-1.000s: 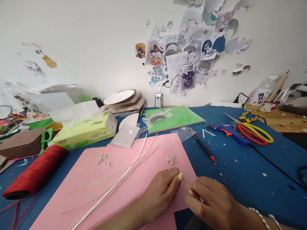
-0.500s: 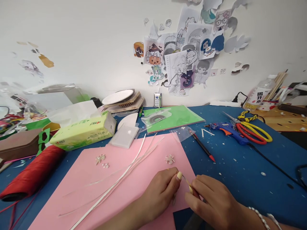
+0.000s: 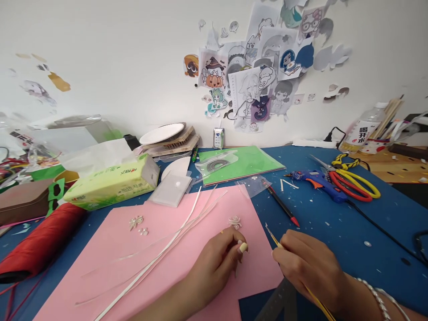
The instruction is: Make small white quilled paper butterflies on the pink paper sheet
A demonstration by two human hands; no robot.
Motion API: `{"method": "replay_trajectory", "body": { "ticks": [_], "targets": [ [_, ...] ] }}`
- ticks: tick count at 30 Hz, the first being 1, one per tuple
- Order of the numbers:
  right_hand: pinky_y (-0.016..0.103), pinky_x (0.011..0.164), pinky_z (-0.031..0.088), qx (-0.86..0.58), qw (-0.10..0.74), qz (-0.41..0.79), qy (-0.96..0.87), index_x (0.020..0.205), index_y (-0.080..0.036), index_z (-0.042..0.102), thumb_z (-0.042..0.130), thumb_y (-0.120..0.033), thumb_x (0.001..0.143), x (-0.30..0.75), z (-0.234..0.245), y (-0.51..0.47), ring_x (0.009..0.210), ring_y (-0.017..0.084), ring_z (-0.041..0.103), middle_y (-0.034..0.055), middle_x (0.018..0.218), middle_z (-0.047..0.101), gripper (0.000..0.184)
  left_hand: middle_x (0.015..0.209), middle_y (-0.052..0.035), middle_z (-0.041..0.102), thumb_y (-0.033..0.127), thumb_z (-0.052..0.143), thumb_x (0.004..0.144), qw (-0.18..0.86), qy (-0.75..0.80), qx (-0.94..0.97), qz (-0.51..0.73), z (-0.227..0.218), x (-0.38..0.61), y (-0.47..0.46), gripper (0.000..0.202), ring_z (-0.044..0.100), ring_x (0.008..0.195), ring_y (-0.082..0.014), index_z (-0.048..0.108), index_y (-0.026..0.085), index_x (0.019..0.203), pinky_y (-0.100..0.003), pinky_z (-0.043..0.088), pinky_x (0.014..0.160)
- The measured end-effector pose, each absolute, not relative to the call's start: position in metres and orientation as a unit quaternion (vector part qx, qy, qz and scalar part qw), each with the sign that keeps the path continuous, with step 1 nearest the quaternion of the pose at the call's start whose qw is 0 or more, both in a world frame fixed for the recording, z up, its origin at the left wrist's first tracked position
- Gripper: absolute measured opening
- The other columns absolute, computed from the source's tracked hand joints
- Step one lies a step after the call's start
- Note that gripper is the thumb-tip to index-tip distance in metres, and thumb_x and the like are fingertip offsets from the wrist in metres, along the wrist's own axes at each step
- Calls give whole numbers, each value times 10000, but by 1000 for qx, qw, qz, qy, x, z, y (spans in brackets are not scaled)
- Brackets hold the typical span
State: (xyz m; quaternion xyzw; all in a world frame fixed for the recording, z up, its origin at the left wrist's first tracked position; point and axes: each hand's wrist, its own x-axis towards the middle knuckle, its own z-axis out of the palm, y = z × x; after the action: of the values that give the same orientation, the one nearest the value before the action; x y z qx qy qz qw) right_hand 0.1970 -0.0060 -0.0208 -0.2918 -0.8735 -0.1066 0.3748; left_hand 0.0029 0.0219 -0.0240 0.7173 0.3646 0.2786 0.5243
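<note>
My left hand [image 3: 217, 258] is closed in a pinch over the pink sheet [image 3: 180, 263]. Between its fingertips is a small pale paper strip, mostly hidden, with a thin end hanging below. To the right, my right hand [image 3: 309, 263] grips gold-coloured tweezers [image 3: 274, 237], their fine tips pointing up and left, apart from the left hand. Just beyond the left hand lies a curled paper scroll piece [image 3: 234, 222]. Another scroll piece [image 3: 136, 222] rests farther left, beside some small white beads [image 3: 143, 231]. Long white paper strips [image 3: 167, 246] run diagonally across the sheet.
A blue glue gun [image 3: 317, 183] and red-and-yellow-handled scissors [image 3: 354, 183] lie at right, near a black pencil [image 3: 284, 207]. A green sheet [image 3: 257, 162] lies behind. At left are a tissue pack [image 3: 113, 183] and a red thread spool [image 3: 43, 240]. A clear ruler [image 3: 277, 303] shows in front.
My right hand has drawn the tweezers away to the right, off the left hand's fingertips. The left hand has shifted slightly left, still pinching. The view has turned slightly.
</note>
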Motion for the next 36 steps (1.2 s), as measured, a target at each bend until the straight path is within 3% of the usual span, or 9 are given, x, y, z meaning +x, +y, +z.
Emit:
{"method": "replay_trajectory", "body": {
  "ticks": [13,24,36],
  "targets": [
    [274,518,381,-269,356,-109,-888,1027,-81,459,468,-61,760,197,-21,-4,571,136,467,38,643,556,267,674,-8,513,277,404,850,439,385,748,317,-21,0,22,203,487,600,-114,559,168,778,-232,383,601],
    [273,472,301,-219,301,-88,-924,1004,-91,464,528,-67,723,194,-21,-8,534,134,412,17,641,555,289,727,-46,583,274,457,826,399,382,762,338,-20,0,21,214,522,650,-138,635,182,901,-251,399,622],
    [270,461,310,-218,293,-94,-926,990,-97,467,531,-75,723,192,-22,-6,514,129,412,13,617,551,275,670,-22,544,219,437,829,381,387,773,326,-18,2,19,175,483,606,-117,598,151,818,-220,371,582]
  ]
}}
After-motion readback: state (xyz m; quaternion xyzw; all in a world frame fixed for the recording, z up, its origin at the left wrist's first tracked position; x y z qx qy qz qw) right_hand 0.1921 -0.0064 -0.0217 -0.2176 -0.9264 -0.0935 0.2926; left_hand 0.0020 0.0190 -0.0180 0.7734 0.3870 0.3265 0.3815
